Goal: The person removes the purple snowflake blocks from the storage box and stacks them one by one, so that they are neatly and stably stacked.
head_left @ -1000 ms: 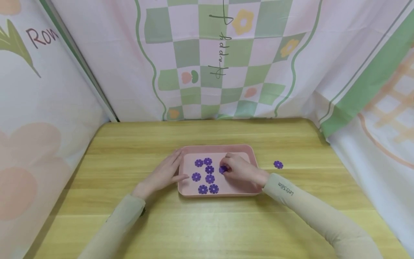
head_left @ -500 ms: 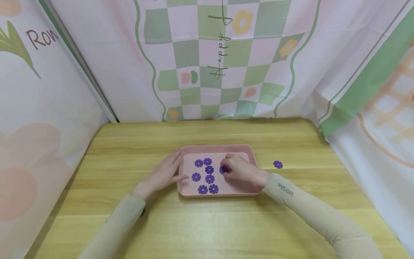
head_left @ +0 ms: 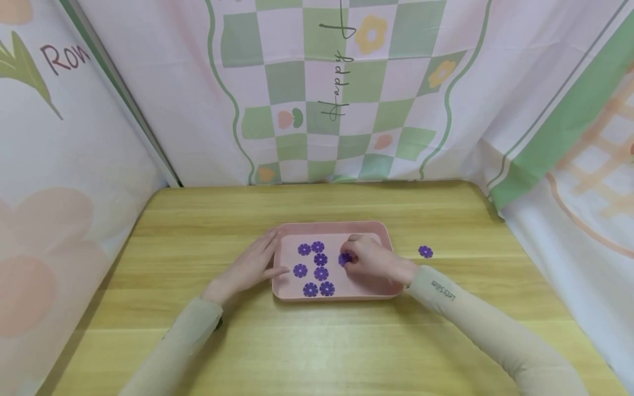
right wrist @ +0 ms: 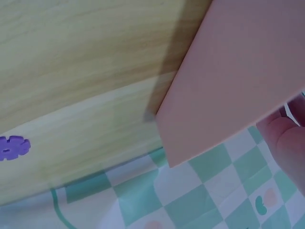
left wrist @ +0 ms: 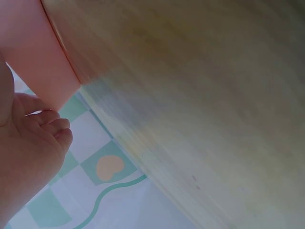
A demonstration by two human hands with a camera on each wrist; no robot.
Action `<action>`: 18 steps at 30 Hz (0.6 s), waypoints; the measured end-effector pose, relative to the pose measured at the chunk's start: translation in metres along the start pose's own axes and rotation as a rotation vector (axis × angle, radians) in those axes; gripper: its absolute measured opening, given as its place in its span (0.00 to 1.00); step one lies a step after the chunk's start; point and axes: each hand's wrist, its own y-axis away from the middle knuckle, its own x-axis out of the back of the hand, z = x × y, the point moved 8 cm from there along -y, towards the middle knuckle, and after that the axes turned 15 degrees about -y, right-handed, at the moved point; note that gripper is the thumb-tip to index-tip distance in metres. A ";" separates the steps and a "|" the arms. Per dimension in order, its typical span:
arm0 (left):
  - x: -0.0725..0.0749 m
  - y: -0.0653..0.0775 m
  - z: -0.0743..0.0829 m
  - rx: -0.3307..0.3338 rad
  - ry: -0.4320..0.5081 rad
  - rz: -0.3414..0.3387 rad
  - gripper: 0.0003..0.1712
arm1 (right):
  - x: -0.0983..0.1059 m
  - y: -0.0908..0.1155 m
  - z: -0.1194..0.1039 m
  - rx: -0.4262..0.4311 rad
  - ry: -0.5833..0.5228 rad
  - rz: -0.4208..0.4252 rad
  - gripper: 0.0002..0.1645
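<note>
A pink tray [head_left: 307, 298] lies on the table, with several purple notched discs [head_left: 321, 273] spread over its left half. My left hand [head_left: 250, 264] rests against the tray's left side, thumb over the rim and fingers along the outer wall; in the left wrist view its fingers [left wrist: 47, 124] lie by the pink wall. Over the right half of the tray, my right hand [head_left: 369, 258] pinches one purple disc [head_left: 344, 259] between thumb and fingers. That disc is partly covered by the fingertips. In the right wrist view the tray wall hides most of my right hand [right wrist: 288, 138].
One more purple disc [head_left: 425, 252] lies on the wooden table [head_left: 317, 346], right of the tray. A printed curtain [head_left: 327, 82] hangs behind the table's far edge, and cloth hangs on both sides.
My right hand has shifted slightly to the right with the pinched disc. My left hand, the tray and the other discs look the same.
</note>
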 end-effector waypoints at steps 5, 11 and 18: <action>0.000 0.000 0.000 -0.002 -0.004 0.004 0.55 | 0.007 0.001 0.002 -0.005 -0.049 0.014 0.14; 0.000 0.000 0.000 0.001 -0.011 0.000 0.55 | 0.022 0.002 0.001 0.067 -0.045 0.060 0.15; 0.001 -0.001 0.002 0.002 -0.001 0.001 0.55 | 0.036 0.006 0.005 0.061 -0.016 0.082 0.18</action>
